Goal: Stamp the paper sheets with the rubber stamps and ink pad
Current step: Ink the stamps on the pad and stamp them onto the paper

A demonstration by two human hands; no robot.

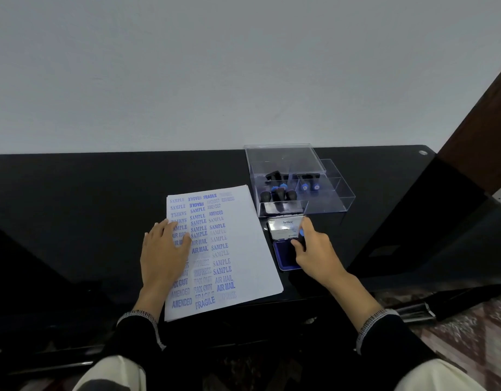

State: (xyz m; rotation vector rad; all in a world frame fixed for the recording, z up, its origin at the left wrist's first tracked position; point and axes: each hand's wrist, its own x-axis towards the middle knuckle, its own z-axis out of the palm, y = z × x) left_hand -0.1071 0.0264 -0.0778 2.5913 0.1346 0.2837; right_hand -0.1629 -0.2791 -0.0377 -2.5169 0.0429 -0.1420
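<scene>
1. Paper sheets (pixel 243 266) lie as a stack at the centre of the frame on the black counter (pixel 74 207), the largest item present. The top sheet is almost filled with blue impressions reading SAMPLE, FRAGILE, AIR MAIL, AMENDED, FAX OUT and EXPRESS; some are faint.
2. Clear plastic box (pixel 325 198), upper right of the sheets, holds the spare rubber stamps (pixel 277 193), lying loose in its compartments.
3. Left hand (pixel 166 249) rests flat on the left part of the top sheet, fingers straight and spread, grasping nothing.
4. Right hand (pixel 314 249), right of the sheets, has its fingers curled round a black stamp with a blue cap (pixel 301 235), set down on or just above the ink pad (pixel 286 256); contact cannot be confirmed.
5. Ink pad sits just beside the right edge of the sheets, its lid standing raised behind the blue pad.
6. Risks, as judged:
   - Little blank space remains, so a fresh mark would likely overlap an old one.
   - Uneven inking would give another faint impression.
   - The left palm lies over printed marks and could smear damp ink.
   - A careless lift could knock the raised lid.
</scene>
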